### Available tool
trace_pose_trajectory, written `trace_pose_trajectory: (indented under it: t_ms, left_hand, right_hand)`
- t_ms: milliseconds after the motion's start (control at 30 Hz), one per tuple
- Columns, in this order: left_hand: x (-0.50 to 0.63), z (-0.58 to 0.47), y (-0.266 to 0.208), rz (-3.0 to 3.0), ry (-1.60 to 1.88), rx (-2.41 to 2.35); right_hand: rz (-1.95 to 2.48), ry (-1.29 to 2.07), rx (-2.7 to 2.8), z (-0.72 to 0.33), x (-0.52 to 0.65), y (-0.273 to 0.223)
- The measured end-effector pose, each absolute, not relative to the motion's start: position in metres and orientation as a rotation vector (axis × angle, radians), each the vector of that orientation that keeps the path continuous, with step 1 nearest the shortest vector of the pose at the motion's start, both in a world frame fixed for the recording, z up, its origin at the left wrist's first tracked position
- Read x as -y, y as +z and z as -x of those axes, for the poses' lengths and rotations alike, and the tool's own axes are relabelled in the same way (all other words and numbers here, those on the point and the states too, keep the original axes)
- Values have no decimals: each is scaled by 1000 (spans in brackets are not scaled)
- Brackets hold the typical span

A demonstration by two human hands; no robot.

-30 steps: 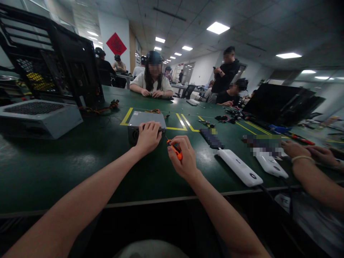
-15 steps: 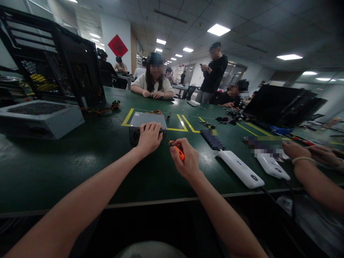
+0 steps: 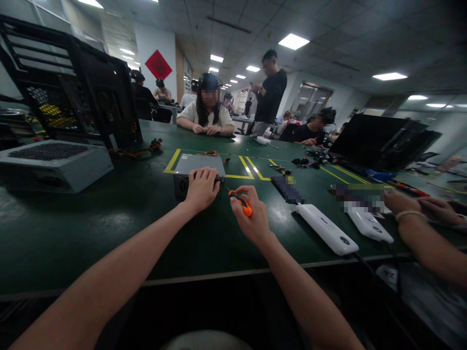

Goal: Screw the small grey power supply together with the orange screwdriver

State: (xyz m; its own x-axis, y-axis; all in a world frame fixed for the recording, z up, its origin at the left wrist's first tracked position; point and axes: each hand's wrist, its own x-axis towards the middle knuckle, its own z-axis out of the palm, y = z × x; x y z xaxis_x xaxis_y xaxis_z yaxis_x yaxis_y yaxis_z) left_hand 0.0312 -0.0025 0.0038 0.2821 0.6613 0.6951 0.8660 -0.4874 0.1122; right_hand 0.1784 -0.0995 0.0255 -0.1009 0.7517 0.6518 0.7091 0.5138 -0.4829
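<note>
A grey computer power supply [image 3: 200,163] lies on the green table in front of me, its fan side towards me. My left hand [image 3: 202,187] grips it from above, with the palm on the near edge and the fingers bent over the top. In my right hand [image 3: 251,214] is a screwdriver [image 3: 245,205] with an orange and black handle, pinched between thumb and fingers. Its thin shaft points at the right side of the power supply, close to my left fingertips. I cannot tell whether the tip touches a screw.
Left stand a second power supply [image 3: 54,163] and an open black computer case [image 3: 98,92]. Right lie a phone [image 3: 287,189] and two white power banks [image 3: 326,228], [image 3: 370,226], near a neighbour's hands [image 3: 408,204]. Yellow tape [image 3: 239,176] marks the table. A person [image 3: 207,107] sits opposite.
The screwdriver's handle has turned a little in my right hand, and more black shows on it. My left hand stays on the power supply. The standing person has shifted left.
</note>
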Motion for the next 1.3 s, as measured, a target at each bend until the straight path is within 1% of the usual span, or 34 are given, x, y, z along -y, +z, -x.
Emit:
trace_pose_trajectory:
  t_ms: [67, 200, 400, 600, 800, 867, 1000, 1133, 1300]
  left_hand:
    - [3, -30, 4, 2266, -1011, 1388]
    - [4, -28, 3, 2299, -1016, 1348]
    - [7, -24, 4, 2333, -997, 1306]
    - [7, -23, 2, 2331, -970, 1293]
    - [5, -24, 2, 2325, -982, 1300]
    - [5, -24, 2, 2326, -978, 1303]
    - [4, -24, 1, 2327, -984, 1307]
    - [3, -26, 1, 2315, -1013, 1331]
    - [3, -27, 2, 2311, -1024, 1334]
  right_hand:
    - [1191, 100, 1818, -179, 99, 25]
    - [1111, 31, 1914, -180, 99, 27]
    - [1197, 43, 1808, -180, 100, 27]
    - [1125, -90, 1943, -182, 101, 28]
    - [1163, -18, 1784, -181, 100, 27]
    - [1137, -19, 1806, -181, 100, 27]
    - [1100, -135, 1947, -181, 101, 27]
    - [1145, -228, 1938, -180, 102, 27]
    - [1145, -130, 1844, -180, 100, 26]
